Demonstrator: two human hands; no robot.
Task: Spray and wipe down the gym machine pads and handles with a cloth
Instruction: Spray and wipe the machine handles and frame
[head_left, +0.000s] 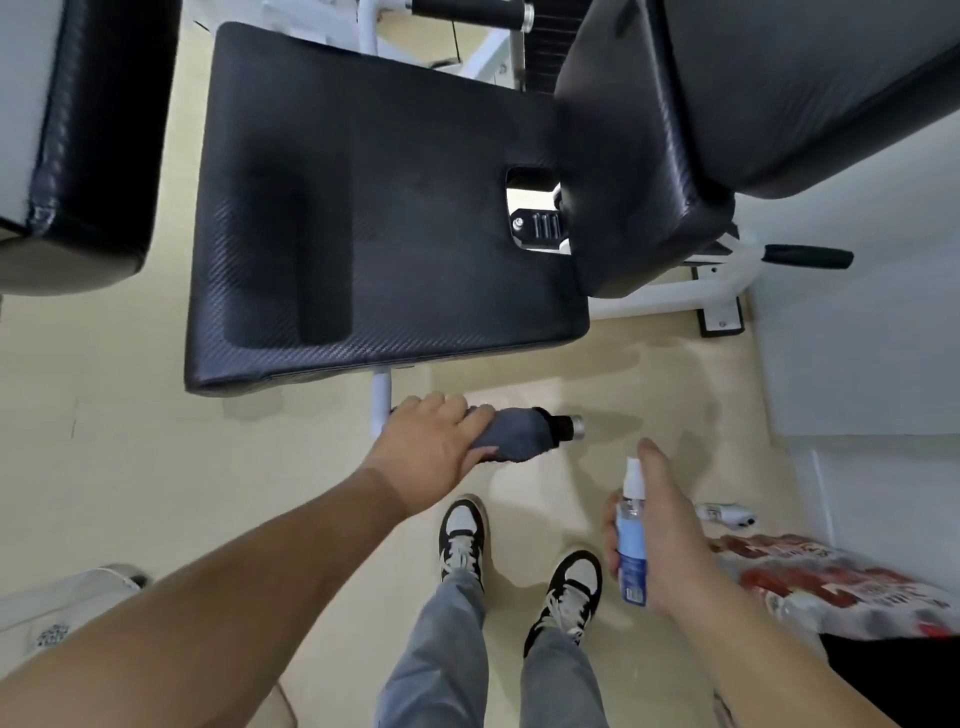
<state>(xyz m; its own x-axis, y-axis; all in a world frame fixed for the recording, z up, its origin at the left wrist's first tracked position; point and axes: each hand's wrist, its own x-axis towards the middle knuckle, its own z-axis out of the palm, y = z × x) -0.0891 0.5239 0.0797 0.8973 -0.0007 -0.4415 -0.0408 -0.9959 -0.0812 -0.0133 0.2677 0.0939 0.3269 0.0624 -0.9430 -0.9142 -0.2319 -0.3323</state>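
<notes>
The left hand (431, 441) is clamped on a grey cloth (511, 434), and the cloth is wrapped around a black handle (561, 426) of the gym machine. The fingers curl over the top of the cloth and the thumb is under it. Only the end of the handle, with its silver cap, comes out of the cloth on the right side. This handle sits just below the near edge of the big black seat pad (389, 208), on a white tube.

The right hand (670, 540) is closed around a spray bottle (631, 545) with blue liquid and a white nozzle. The bottle is upright, and the first finger is stretched up next to the nozzle. The bottle is in the air, near the handle but apart from it.

A black back pad (727, 104) rises at the far right edge of the seat pad, and another black pad (78, 130) is on the left side. A second black handle (808, 256) sticks out on the right, under the back pad. On the floor (130, 441) stand 2 black and white shoes (462, 535), and a red and white package (831, 587) lies near the right wall.
</notes>
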